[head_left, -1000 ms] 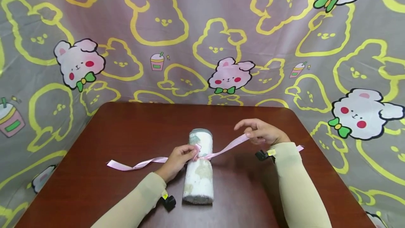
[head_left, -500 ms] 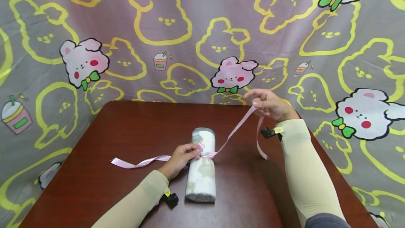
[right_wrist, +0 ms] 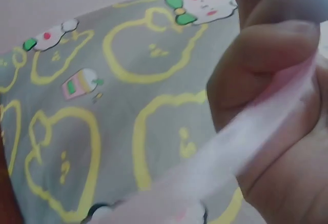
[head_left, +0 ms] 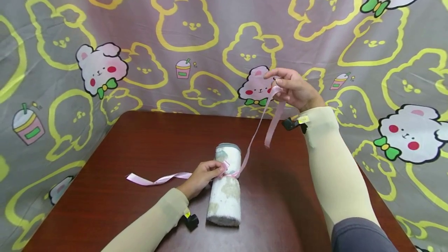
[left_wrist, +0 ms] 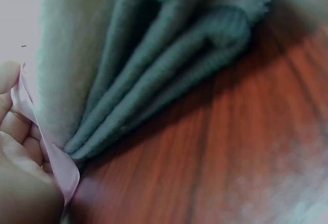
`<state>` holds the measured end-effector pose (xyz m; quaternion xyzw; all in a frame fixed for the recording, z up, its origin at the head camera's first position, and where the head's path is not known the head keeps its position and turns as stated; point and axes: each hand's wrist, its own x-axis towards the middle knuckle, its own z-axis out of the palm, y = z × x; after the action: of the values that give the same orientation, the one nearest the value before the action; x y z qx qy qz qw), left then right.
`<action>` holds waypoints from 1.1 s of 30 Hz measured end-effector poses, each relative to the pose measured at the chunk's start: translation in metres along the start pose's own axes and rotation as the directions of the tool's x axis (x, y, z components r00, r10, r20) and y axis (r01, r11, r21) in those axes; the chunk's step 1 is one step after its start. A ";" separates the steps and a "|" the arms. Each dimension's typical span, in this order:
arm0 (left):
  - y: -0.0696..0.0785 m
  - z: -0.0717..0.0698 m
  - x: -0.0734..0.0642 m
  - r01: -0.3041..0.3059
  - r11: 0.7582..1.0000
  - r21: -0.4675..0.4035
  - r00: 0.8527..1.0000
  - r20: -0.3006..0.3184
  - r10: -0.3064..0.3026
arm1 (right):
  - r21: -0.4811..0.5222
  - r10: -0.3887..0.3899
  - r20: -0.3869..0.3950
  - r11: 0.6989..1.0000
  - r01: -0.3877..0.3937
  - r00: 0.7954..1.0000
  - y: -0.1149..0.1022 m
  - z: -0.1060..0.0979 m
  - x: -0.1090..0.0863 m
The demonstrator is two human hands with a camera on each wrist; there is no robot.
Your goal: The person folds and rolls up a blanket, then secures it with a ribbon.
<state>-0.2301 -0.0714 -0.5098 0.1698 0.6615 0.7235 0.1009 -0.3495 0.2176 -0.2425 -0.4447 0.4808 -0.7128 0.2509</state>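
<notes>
A rolled-up towel (head_left: 224,201), white with beige and grey-green patches, lies lengthwise on the table. Pink ribbon (head_left: 246,154) wraps round its middle and draws it in. My left hand (head_left: 204,176) pinches a folded part of the ribbon against the towel's left side; a loose tail trails left on the table. High above the table at right, my right hand (head_left: 294,88) pinches the other length, which rises from the towel, its free end hanging below the fingers. In the left wrist view the towel's grey folded layers (left_wrist: 154,70) show beside the ribbon (left_wrist: 64,175).
The dark red-brown wooden table (head_left: 168,139) has rounded far corners. Behind and on both sides hangs a grey curtain (head_left: 210,22) with yellow outlines and rabbit faces. Small black cameras (head_left: 190,221) sit on both wrists.
My right hand has risen well above the table, pulling its ribbon length steeply upward, and the free end now hangs from it. The left hand keeps its pinch at the towel.
</notes>
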 end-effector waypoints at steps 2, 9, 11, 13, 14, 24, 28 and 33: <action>0.000 0.001 -0.001 0.002 1.000 -0.002 1.000 0.004 -0.002 | 0.002 -0.041 -0.041 0.999 0.041 0.998 -0.006 0.002 0.004; -0.001 0.002 -0.005 0.016 1.000 0.000 1.000 -0.008 -0.016 | -0.094 -0.090 -0.265 0.993 0.068 0.960 -0.020 0.016 0.026; 0.000 0.002 -0.006 0.016 1.000 -0.003 1.000 -0.004 -0.016 | -0.108 -0.086 -0.289 0.993 0.057 0.953 -0.019 0.020 0.034; 0.000 0.002 -0.006 0.020 1.000 -0.007 1.000 -0.001 -0.020 | -0.104 -0.071 -0.300 0.994 0.042 0.951 -0.015 0.022 0.042; 0.001 0.002 -0.006 0.020 1.000 -0.008 1.000 0.000 -0.020 | -0.099 -0.059 -0.299 0.995 0.031 0.952 -0.011 0.023 0.046; 0.002 0.003 -0.004 0.008 1.000 0.006 1.000 0.012 -0.008 | -0.100 0.119 -0.267 0.984 -0.150 0.956 0.036 0.036 0.078; 0.004 0.003 -0.004 0.009 1.000 -0.003 1.000 0.014 -0.009 | -0.141 0.175 -0.276 0.965 -0.220 0.945 0.053 0.042 0.090; 0.005 0.003 -0.004 -0.015 1.000 -0.006 1.000 0.017 0.015 | -0.241 0.252 -0.260 0.918 -0.315 0.932 0.075 0.052 0.105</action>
<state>-0.2246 -0.0708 -0.5047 0.1808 0.6570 0.7248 0.1016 -0.3595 0.0800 -0.2620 -0.3177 0.6611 -0.6392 0.2312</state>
